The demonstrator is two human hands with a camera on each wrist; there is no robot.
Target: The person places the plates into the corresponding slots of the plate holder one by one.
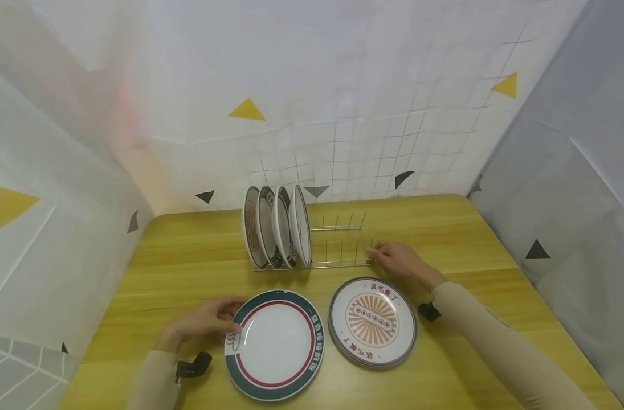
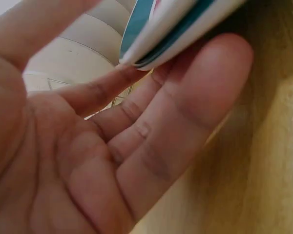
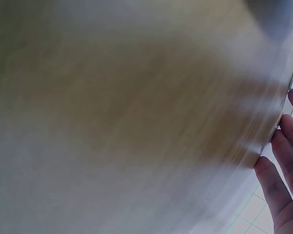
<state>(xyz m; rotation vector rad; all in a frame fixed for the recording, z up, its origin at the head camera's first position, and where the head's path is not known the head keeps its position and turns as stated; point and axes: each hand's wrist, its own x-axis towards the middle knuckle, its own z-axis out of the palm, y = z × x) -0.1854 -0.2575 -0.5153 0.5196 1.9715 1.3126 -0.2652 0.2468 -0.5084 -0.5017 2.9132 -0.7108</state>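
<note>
My left hand grips the left rim of a green-banded plate, thumb over the edge and fingers underneath. In the left wrist view two stacked green rims show at the fingertips. Farther up the table, my right hand holds the right front end of a wire dish rack. Its fingertips are down by the wood at the rack's corner in the right wrist view. Several plates stand upright in the rack's left slots.
A stack of plates with an orange sunburst print lies right of the green-banded plate, in front of the rack. Thin upright prongs rise along the rack's right half. White sheeting closes off the back and sides of the wooden table.
</note>
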